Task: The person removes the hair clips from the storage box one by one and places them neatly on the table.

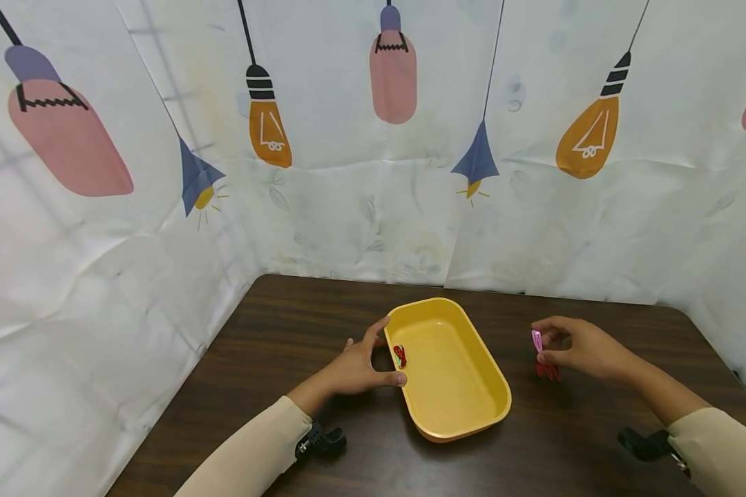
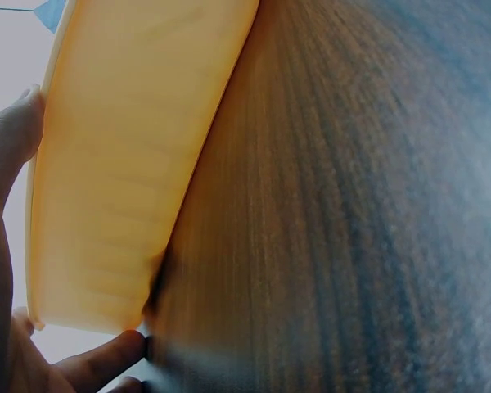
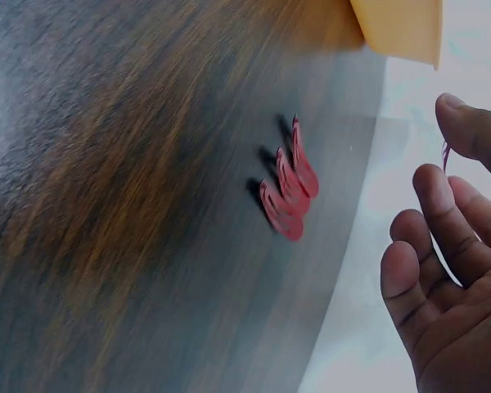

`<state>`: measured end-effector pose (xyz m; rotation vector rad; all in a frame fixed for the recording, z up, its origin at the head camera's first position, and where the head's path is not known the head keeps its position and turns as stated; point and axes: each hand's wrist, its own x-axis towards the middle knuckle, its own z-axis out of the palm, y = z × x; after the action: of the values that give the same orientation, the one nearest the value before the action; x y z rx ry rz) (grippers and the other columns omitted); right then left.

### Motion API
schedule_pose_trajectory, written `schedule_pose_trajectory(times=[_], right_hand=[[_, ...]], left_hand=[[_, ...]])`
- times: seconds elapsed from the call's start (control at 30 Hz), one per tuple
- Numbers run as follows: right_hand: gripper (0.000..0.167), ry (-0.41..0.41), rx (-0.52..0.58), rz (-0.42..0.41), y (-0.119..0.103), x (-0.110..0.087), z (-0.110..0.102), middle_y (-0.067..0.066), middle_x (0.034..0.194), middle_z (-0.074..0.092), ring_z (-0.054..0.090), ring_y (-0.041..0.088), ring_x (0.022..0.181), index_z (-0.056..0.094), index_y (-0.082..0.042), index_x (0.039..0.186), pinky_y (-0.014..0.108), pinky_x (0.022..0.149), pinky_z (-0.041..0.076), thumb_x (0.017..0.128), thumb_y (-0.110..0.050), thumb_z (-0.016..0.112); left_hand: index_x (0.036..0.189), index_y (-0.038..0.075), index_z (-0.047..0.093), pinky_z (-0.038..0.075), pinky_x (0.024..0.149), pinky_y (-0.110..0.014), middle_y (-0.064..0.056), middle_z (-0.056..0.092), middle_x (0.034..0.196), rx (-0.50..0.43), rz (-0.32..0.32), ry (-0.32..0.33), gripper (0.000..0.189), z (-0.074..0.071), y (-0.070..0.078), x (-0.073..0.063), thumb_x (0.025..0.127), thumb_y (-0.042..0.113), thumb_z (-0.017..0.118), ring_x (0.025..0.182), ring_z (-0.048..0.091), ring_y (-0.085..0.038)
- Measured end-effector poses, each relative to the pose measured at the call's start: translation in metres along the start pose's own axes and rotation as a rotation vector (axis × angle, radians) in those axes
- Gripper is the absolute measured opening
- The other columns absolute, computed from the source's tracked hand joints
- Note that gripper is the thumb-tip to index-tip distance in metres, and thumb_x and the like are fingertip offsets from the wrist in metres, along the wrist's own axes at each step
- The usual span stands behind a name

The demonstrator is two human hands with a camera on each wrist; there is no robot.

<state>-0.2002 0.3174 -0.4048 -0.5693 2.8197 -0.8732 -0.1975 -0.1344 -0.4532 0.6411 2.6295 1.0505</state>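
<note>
Right hand: grasping; thumb and index tip nipped together on one pink clip. Gap between them only a clip's thickness. Other fingers loosely bent, nothing in them.
Pink clip: in the right fingertips, upright, above the table and to the right of the tray. Right wrist view gives only a thin edge of it between thumb and finger.
Red clips: three, lying on the table side by side in a staggered row, just below the right hand, apart from its fingers.
Left hand: spread wide at the tray's left end, not clenched. Thumb on the rim, index finger at the far left corner; fingertips touch the outer wall in the left wrist view.
Tray: yellow, on the table between the two hands, long side slanting toward the person's right.
Tray contents: small red and green bits against the left wall, near the left thumb; too small to count.
Table: dark, wood-grained.
Sleeves: beige, a black wrist device at each cuff.
Curtain: white, printed with lamps and bulbs, behind the table.
</note>
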Motion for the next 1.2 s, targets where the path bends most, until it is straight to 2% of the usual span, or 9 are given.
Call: schedule_pose_trajectory(times=[0.3, 0.57, 0.8, 1.1, 1.2], right_hand=[[0.062, 0.054, -0.031, 0.004, 0.015, -0.011, 0.000, -0.001, 0.108, 0.066, 0.064, 0.028, 0.104, 0.062, -0.007, 0.137, 0.042, 0.076, 0.053, 0.088, -0.040, 0.082], [0.062, 0.081, -0.037, 0.008, 0.026, -0.020, 0.002, 0.004, 0.113, 0.067, 0.065, 0.034, 0.107, 0.062, -0.007, 0.137, 0.051, 0.079, 0.053, 0.088, -0.039, 0.083], [0.063, 0.073, -0.049, 0.030, 0.035, -0.028, 0.006, 0.000, 0.108, 0.068, 0.065, 0.033, 0.105, 0.063, -0.006, 0.136, 0.051, 0.079, 0.053, 0.087, -0.040, 0.083], [0.065, 0.067, -0.040, 0.056, 0.046, -0.037, 0.013, 0.004, 0.112, 0.067, 0.063, 0.038, 0.108, 0.062, -0.005, 0.136, 0.059, 0.082, 0.052, 0.086, -0.040, 0.084], [0.063, 0.069, -0.037, 0.058, 0.050, -0.039, 0.014, 0.003, 0.112, 0.067, 0.063, 0.036, 0.107, 0.062, -0.005, 0.135, 0.056, 0.081, 0.052, 0.086, -0.039, 0.084]], left_hand=[[0.165, 0.028, 0.004, 0.002, 0.117, -0.069, -0.006, 0.056, 0.145, -0.002, 0.004, -0.001, 0.119, 0.000, 0.000, 0.000, 0.080, 0.075, 0.072, 0.134, 0.053, -0.030], [0.165, 0.027, 0.003, 0.002, 0.117, -0.070, -0.006, 0.055, 0.147, -0.004, 0.008, -0.003, 0.119, 0.000, 0.000, 0.000, 0.080, 0.076, 0.071, 0.136, 0.052, -0.030], [0.165, 0.027, 0.004, 0.001, 0.117, -0.070, -0.006, 0.056, 0.146, -0.007, 0.006, -0.003, 0.120, 0.000, 0.001, -0.001, 0.080, 0.075, 0.072, 0.136, 0.051, -0.030], [0.165, 0.027, 0.005, 0.002, 0.117, -0.069, -0.006, 0.056, 0.146, -0.005, -0.004, -0.003, 0.120, 0.000, 0.001, -0.001, 0.079, 0.075, 0.072, 0.136, 0.052, -0.030], [0.165, 0.027, 0.004, 0.002, 0.117, -0.069, -0.006, 0.056, 0.146, -0.006, -0.002, -0.004, 0.120, 0.000, 0.001, -0.001, 0.079, 0.076, 0.072, 0.135, 0.052, -0.030]])
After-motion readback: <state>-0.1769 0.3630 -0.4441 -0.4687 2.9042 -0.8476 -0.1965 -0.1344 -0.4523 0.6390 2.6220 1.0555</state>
